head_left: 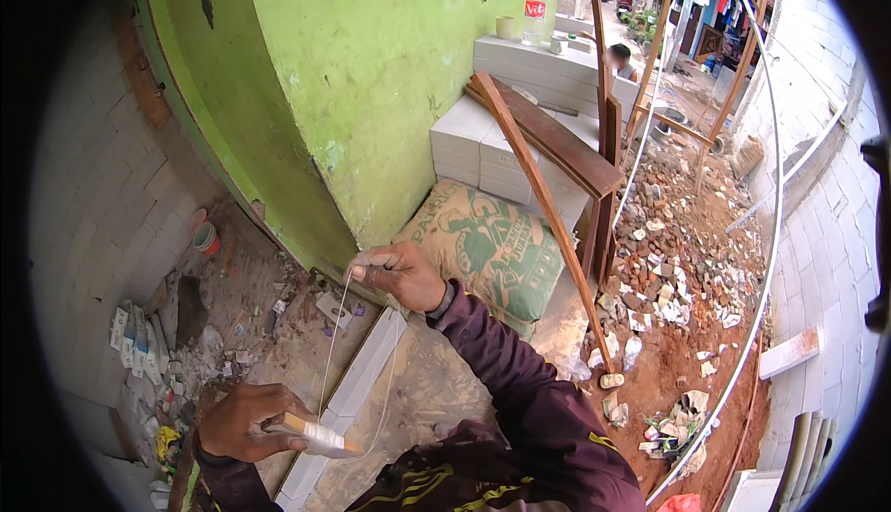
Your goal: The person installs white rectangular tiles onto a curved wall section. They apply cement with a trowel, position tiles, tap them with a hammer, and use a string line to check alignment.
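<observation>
In my left hand (243, 422), low in the view, is a small wooden stick wound with white string (322, 438). My right hand (401, 276), farther up and to the right, pinches the string between thumb and fingertips. One stretch of string (334, 354) runs fairly straight between the hands, and a slack loop hangs to the right of it. Beneath the hands a low row of light grey blocks (357, 377) runs diagonally along the floor. Just beyond my right hand lies a full tan and green sack (492, 247) against the green wall (362, 76).
Stacked white blocks (459, 145) carry dark wooden boards (548, 141). A brown wooden strip (529, 168) leans across them to the ground. Rubble (668, 271) and a long white pipe (775, 206) lie right. Debris and a bucket (206, 237) lie left. A person (620, 62) is far off.
</observation>
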A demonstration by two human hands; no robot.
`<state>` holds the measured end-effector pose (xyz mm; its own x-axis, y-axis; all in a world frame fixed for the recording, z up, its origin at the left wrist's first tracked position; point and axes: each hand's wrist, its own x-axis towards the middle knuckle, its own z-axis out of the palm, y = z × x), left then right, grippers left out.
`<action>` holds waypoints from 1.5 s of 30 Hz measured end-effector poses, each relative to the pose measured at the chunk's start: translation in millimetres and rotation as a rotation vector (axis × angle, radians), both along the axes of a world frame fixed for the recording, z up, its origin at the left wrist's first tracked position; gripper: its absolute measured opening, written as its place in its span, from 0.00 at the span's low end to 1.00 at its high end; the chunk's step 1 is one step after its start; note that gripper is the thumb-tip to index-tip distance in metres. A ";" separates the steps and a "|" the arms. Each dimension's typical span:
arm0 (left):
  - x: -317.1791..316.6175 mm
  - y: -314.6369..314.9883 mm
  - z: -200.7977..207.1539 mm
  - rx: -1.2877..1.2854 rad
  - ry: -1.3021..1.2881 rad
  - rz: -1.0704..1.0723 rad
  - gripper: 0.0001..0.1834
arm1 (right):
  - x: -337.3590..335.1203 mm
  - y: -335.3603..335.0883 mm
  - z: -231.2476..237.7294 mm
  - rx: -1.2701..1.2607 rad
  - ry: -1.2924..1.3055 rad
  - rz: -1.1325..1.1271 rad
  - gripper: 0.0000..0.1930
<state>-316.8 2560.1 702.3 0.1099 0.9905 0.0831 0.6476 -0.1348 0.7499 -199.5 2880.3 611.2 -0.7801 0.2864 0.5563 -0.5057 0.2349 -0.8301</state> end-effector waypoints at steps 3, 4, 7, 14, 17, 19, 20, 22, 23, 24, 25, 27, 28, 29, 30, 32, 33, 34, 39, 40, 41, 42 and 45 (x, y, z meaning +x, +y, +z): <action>13.4 16.9 27.6 -0.031 0.641 0.339 0.17 | 19.3 4.8 36.7 0.119 0.121 -0.171 0.09; 13.4 21.8 35.2 0.046 0.799 0.458 0.17 | 23.1 6.3 38.8 0.107 0.162 -0.278 0.09; 4.0 27.9 53.9 0.257 0.966 0.634 0.16 | 21.4 20.4 26.0 0.157 0.173 -0.368 0.10; 15.3 32.2 33.0 0.631 -0.119 0.261 0.30 | -1.1 -45.1 22.9 -0.701 0.029 0.074 0.08; 11.0 55.4 26.4 0.912 -0.210 0.679 0.20 | 18.1 -109.0 -0.6 -0.339 -0.162 0.410 0.09; 5.6 64.2 29.8 0.800 0.490 0.910 0.14 | 34.9 -96.8 -21.0 -0.205 0.008 0.285 0.09; 7.1 62.7 30.0 0.665 0.653 0.772 0.13 | 40.4 -77.1 -28.6 -0.074 0.044 0.286 0.10; 12.6 58.8 28.0 0.294 0.780 0.485 0.13 | 38.7 -55.7 -32.4 -0.233 0.038 0.128 0.10; 19.4 56.4 21.9 0.161 0.606 0.314 0.14 | 37.8 -47.9 -32.0 -0.319 0.069 0.014 0.10; 26.8 54.0 15.2 0.005 0.431 0.148 0.16 | 34.9 -49.4 -29.5 -0.371 0.035 0.125 0.10; 30.7 54.0 10.4 0.155 0.318 0.155 0.17 | 32.5 -51.4 -26.7 -0.460 0.041 0.173 0.10; 35.7 58.8 2.7 0.445 0.060 0.156 0.21 | 29.4 -75.8 -24.0 -0.516 -0.032 0.266 0.10; 35.9 62.6 1.6 0.530 -0.279 0.354 0.26 | 33.0 -82.5 -29.0 -0.469 -0.157 0.327 0.11; 32.5 67.4 3.4 0.626 -0.314 0.544 0.23 | 39.8 -93.7 -33.3 -0.207 -0.170 0.403 0.11; 30.6 68.3 6.9 0.624 0.035 0.691 0.21 | 43.6 -94.4 -38.3 -0.015 -0.113 0.263 0.11; 28.3 65.6 14.5 0.385 0.466 0.571 0.18 | 52.9 -90.1 -49.7 0.108 -0.069 0.138 0.11; 29.7 61.5 17.0 0.182 0.524 0.380 0.17 | 53.2 -83.0 -52.7 -0.007 -0.027 0.058 0.11; 32.9 56.0 16.6 0.023 0.542 0.172 0.16 | 53.1 -82.1 -56.3 -0.153 0.030 -0.056 0.10; 37.6 53.1 -15.4 0.358 -0.145 0.387 0.16 | 43.7 -103.0 -65.7 -0.337 -0.056 0.375 0.12; 31.9 56.8 -19.5 0.434 -0.211 0.632 0.18 | 44.4 -112.9 -62.8 -0.219 -0.053 0.318 0.13; 26.3 57.0 -20.7 0.475 -0.268 0.858 0.19 | 50.1 -111.2 -60.1 0.040 -0.104 0.414 0.15; 22.4 56.3 -21.7 0.463 -0.003 0.891 0.20 | 51.2 -112.6 -59.1 0.030 -0.063 0.339 0.15; 21.7 47.1 -18.7 0.219 0.424 0.674 0.22 | 54.0 -93.7 -56.0 -0.146 0.021 -0.077 0.13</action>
<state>-295.2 2607.3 683.6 -0.4362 0.8215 0.3673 0.8642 0.2686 0.4255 -145.5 2786.6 555.3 -0.7413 0.4238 0.5204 -0.5085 0.1515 -0.8476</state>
